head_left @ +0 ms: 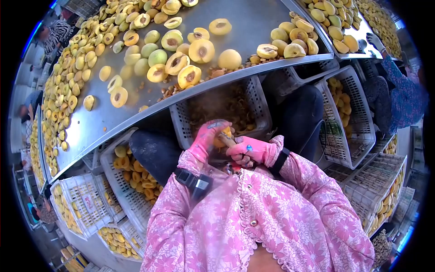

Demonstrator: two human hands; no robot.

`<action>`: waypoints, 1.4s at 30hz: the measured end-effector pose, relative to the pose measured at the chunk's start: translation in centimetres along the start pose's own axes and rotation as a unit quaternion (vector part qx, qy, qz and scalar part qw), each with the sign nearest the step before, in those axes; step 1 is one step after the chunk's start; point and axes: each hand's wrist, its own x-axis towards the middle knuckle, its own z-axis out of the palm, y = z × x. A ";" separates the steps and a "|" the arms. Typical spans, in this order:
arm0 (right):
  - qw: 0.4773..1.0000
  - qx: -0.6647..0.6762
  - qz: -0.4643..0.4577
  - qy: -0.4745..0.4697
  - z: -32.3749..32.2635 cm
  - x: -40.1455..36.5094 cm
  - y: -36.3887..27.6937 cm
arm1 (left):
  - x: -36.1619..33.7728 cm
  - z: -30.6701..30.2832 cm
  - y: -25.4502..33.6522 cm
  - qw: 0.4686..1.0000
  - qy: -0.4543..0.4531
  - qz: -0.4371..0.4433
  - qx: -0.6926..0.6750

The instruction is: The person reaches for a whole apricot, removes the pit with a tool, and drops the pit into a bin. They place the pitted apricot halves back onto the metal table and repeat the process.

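My pink-gloved left hand (209, 137) is closed around a yellow peach half (225, 133), mostly hidden by the fingers. Beside it, my right hand (253, 151), in a pink glove with bare fingertips, grips a thin tool with a wooden-looking handle (229, 141). The tool's tip meets the fruit and cannot be made out. Both hands are in front of my chest, over the near edge of a white crate (177, 119) with brown pits and scraps (219, 111) in it.
A metal table (131, 119) with a raised rim carries many halved peaches (201, 51). Crates of pitted halves (136, 174) stand at my left, and another crate (358, 136) at my right. A co-worker's gloved hand (375, 41) is at the far right table.
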 end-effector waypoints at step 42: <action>0.729 -0.599 -0.089 0.321 -0.8 3.1 0.8 | 4.2 -1.3 -4.7 0.955 0.297 0.006 -0.003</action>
